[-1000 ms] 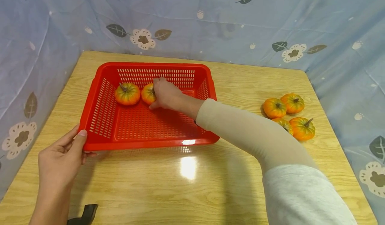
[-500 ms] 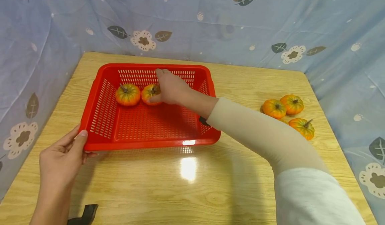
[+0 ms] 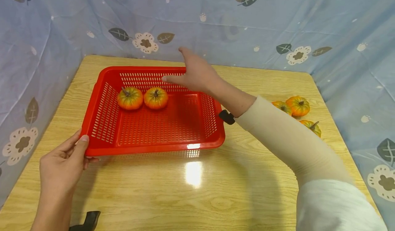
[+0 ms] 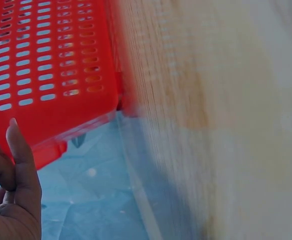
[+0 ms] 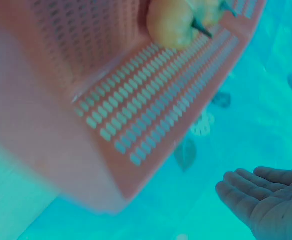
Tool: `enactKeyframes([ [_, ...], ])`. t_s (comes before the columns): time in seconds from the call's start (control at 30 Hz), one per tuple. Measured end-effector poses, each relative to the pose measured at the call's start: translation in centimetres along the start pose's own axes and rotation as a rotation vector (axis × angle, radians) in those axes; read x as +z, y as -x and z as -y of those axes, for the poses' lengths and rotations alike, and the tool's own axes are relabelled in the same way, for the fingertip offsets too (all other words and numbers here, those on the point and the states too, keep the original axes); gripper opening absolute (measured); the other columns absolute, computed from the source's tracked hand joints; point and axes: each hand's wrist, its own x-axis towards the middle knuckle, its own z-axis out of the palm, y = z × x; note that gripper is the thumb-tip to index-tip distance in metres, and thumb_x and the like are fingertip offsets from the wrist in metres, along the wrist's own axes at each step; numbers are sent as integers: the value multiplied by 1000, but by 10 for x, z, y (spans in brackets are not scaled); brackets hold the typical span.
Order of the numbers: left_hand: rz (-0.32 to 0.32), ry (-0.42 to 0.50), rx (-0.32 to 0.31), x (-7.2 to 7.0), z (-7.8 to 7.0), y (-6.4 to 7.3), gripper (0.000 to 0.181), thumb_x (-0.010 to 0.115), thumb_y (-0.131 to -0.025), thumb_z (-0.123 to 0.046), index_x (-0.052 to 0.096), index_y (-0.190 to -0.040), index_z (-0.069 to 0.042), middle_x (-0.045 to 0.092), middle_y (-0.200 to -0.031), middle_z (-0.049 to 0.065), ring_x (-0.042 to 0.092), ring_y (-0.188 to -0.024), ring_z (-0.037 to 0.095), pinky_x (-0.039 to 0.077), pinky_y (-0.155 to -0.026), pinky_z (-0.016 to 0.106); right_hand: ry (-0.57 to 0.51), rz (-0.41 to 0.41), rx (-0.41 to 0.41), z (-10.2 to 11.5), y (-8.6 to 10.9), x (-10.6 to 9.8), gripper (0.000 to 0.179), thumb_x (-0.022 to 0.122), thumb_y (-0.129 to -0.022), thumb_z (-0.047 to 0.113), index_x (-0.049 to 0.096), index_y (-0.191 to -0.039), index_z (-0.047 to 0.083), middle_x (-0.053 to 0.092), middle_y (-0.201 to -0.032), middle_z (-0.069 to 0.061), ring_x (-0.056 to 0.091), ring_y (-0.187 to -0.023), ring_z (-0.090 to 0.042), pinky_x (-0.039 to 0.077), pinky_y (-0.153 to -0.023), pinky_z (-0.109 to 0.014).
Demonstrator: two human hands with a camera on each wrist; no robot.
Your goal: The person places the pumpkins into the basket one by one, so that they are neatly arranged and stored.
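Note:
My left hand (image 3: 64,162) grips the near left corner of a red plastic basket (image 3: 154,148), its thumb over the rim. In the left wrist view the fingers (image 4: 23,155) lie against the slotted wall. Two small orange pumpkins, a left one (image 3: 130,98) and a right one (image 3: 155,98), sit side by side near the basket's back wall. My right hand (image 3: 199,71) hovers over the back right rim with nothing in it, thumb and fingers spread apart. The right wrist view shows that hand (image 5: 266,197) with fingers extended, outside the basket.
More small pumpkins (image 3: 297,106) rest on the right of the wooden table (image 3: 148,196), partly hidden by the right sleeve (image 3: 287,138). A patterned blue cloth (image 3: 191,22) stands behind and at both sides. A black strap end (image 3: 89,220) shows beside the left wrist.
My right hand has let go of the right pumpkin in the basket and moved up and to the right, its fingers spreading. The left hand stays on the basket corner.

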Motion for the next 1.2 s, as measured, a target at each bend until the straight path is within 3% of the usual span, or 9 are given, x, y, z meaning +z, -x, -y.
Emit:
enactKeyframes([
  [0.27,2,12,-6,-2,2,-1,55,76,-94,-21,57,-142,-1,73,-78,-5,49,-40,14,55,-46,22,-129,-139,92,-47,34,-30,106,69,-87,66,21,-162,9,30,-163,-6,35,-145,-25,34,-118,-42],
  [0.57,7,27,-6,-4,4,-3,53,77,-93,-23,61,-140,-5,74,-81,-6,50,-41,15,55,-46,22,-215,-269,244,-103,77,-39,103,65,-89,66,19,-163,11,30,-163,-9,31,-148,-26,32,-118,-50],
  [0.8,3,37,7,-3,4,-2,50,77,-93,-21,62,-138,-6,74,-80,-5,50,-40,14,56,-45,22,-306,-365,387,-151,106,-29,109,62,-89,69,7,-165,14,14,-168,-7,20,-152,-26,26,-120,-56],
  [1.0,2,25,17,-1,5,-2,51,77,-93,-21,61,-138,-4,73,-77,-3,51,-40,15,52,-43,19,-347,-350,490,-186,135,-9,111,58,-90,71,6,-164,7,12,-167,-18,16,-151,-38,25,-116,-65],
  [1.2,-1,26,-2,-3,4,-2,51,77,-93,-22,61,-139,-5,74,-78,-5,51,-40,15,52,-44,19,-337,-312,518,-210,157,10,110,58,-92,69,6,-163,3,13,-164,-27,18,-148,-49,27,-111,-71],
])
